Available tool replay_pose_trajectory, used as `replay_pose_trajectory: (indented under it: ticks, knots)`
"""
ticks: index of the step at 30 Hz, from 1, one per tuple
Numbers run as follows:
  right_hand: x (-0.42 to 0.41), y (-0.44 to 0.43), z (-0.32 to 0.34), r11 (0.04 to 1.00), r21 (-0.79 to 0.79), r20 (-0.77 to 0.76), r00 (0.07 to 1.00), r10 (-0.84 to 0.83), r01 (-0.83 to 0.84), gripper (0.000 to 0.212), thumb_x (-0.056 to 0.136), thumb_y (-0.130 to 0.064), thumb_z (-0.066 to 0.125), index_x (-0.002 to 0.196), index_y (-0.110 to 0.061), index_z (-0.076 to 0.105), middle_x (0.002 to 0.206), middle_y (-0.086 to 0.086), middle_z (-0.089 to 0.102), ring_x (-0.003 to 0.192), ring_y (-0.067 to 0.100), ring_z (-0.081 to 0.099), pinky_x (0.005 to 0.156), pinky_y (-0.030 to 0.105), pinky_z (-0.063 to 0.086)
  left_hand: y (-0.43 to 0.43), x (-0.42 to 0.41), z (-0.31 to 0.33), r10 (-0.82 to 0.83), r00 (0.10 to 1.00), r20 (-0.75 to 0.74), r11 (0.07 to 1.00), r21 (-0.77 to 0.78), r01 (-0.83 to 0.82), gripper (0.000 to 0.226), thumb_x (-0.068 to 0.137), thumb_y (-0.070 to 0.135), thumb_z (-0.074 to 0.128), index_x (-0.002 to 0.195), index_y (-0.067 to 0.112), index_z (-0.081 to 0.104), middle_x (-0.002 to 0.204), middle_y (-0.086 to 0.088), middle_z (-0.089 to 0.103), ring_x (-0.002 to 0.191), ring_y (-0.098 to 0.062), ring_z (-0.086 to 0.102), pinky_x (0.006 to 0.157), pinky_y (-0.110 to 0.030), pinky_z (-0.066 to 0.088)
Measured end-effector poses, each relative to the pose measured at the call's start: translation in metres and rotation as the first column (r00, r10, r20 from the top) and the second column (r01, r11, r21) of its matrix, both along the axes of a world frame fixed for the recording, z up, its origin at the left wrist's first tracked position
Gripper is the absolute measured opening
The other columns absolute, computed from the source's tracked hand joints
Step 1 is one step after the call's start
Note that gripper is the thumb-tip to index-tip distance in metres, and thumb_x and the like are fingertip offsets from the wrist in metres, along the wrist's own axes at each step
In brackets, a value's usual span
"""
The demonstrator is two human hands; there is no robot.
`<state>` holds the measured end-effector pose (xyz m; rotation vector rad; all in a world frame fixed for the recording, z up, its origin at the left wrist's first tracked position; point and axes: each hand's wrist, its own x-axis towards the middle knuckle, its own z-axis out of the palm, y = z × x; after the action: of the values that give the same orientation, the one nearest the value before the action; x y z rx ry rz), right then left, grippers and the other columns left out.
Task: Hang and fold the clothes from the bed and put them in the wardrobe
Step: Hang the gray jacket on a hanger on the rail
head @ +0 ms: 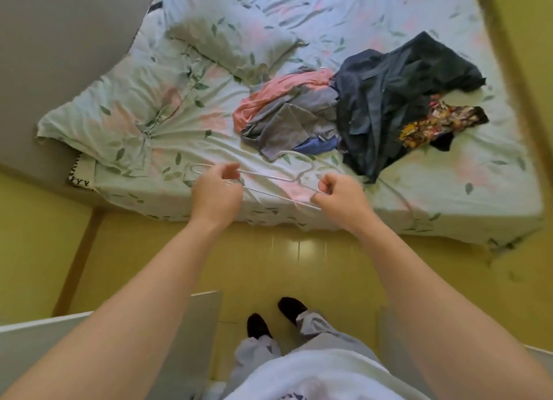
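A person stands at the edge of a bed (449, 196) with a white wire hanger (269, 176) stretched between both hands. The fingers of the left hand (217, 190) curl round one shoulder end of the wire. The right hand (341, 197) pinches the other end in a tight fist, and the hook points away from the knuckles.

The clothes still to be sorted lie in a heap on the sheet beyond and to the right of the fingertips, well apart from them. A dark garment (389, 100) is draped over a pink top (278, 91), with grey cloth (287, 121) in front and a patterned piece (440, 124) at the far side. A faint pale line on the sheet past the right fingers may be a second hanger.

To do the step well, one hand would likely have to let go and lift a single garment from the heap. The hanger would then be fed up through the hem and out at the neck, one shoulder at a time, so the collar is not stretched.

No brand or label can be read. The dark print on the person's white shirt (314, 378) is illegible.
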<state>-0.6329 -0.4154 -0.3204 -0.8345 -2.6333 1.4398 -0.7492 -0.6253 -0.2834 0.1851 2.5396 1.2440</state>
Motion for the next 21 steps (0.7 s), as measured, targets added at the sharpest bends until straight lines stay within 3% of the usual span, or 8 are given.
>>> replay_pose_trajectory:
  ticks: [4, 9, 14, 17, 19, 21]
  knots:
    - [0.053, 0.015, 0.011, 0.984, -0.016, 0.014, 0.984, -0.179, 0.179, 0.024, 0.071, -0.030, 0.063, 0.063, -0.024, 0.041, 0.056, -0.011, 0.041, 0.053, 0.008, 0.037, 0.053, 0.029, 0.030, 0.030, 0.000, 0.004, -0.321, 0.923, -0.212, 0.938, -0.209, 0.278, 0.023, 0.095, 0.023, 0.066, 0.116, 0.023, 0.073, 0.090, 0.011, 0.067, 0.086, -0.016, 0.064, 0.080, -0.035, 0.053]
    - [0.114, 0.044, 0.007, 0.921, -0.007, 0.101, 0.916, -0.388, 0.391, 0.036, 0.084, -0.025, 0.073, 0.066, -0.021, 0.043, 0.052, -0.011, 0.042, 0.046, 0.005, 0.036, 0.053, 0.028, 0.031, 0.089, 0.008, -0.007, -0.634, 0.731, -0.253, 0.738, -0.480, 0.474, 0.024, 0.099, 0.040, 0.060, 0.117, 0.030, 0.073, 0.107, 0.001, 0.064, 0.096, -0.026, 0.063, 0.077, -0.038, 0.053]
    - [0.160, 0.075, 0.006, 0.921, -0.001, 0.195, 0.903, -0.383, 0.391, 0.040, 0.083, -0.045, 0.071, 0.069, -0.023, 0.041, 0.053, -0.013, 0.044, 0.048, 0.006, 0.037, 0.052, 0.026, 0.034, 0.155, 0.027, -0.024, -0.813, 0.525, -0.253, 0.574, -0.503, 0.647, 0.022, 0.098, 0.039, 0.064, 0.111, 0.027, 0.077, 0.105, 0.000, 0.057, 0.089, -0.026, 0.062, 0.073, -0.039, 0.053]
    - [0.173, 0.093, 0.005, 0.936, -0.059, 0.205, 0.921, -0.330, 0.348, 0.040, 0.078, -0.058, 0.067, 0.074, -0.022, 0.049, 0.065, -0.011, 0.058, 0.054, 0.001, 0.049, 0.053, 0.020, 0.043, 0.197, 0.041, -0.032, -0.867, 0.386, -0.316, 0.497, -0.486, 0.719, 0.017, 0.095, 0.038, 0.068, 0.107, 0.029, 0.077, 0.097, 0.006, 0.052, 0.075, -0.017, 0.052, 0.059, -0.029, 0.042]
    - [0.173, 0.105, 0.006, 0.908, -0.165, 0.153, 0.920, -0.361, 0.385, 0.049, 0.081, -0.064, 0.065, 0.078, -0.017, 0.053, 0.070, 0.001, 0.061, 0.059, 0.008, 0.054, 0.060, 0.029, 0.049, 0.227, 0.047, -0.033, -0.873, 0.331, -0.359, 0.478, -0.487, 0.731, 0.015, 0.095, 0.036, 0.069, 0.106, 0.030, 0.076, 0.096, 0.006, 0.053, 0.072, -0.015, 0.051, 0.054, -0.023, 0.033]
    - [0.174, 0.115, 0.004, 0.853, -0.268, 0.118, 0.894, -0.433, 0.448, 0.058, 0.086, -0.068, 0.060, 0.076, -0.011, 0.050, 0.063, 0.001, 0.053, 0.057, 0.011, 0.049, 0.063, 0.035, 0.046, 0.255, 0.047, -0.034, -0.882, 0.320, -0.345, 0.459, -0.480, 0.747, 0.018, 0.096, 0.037, 0.066, 0.110, 0.032, 0.075, 0.099, 0.005, 0.055, 0.075, -0.015, 0.054, 0.055, -0.025, 0.040]
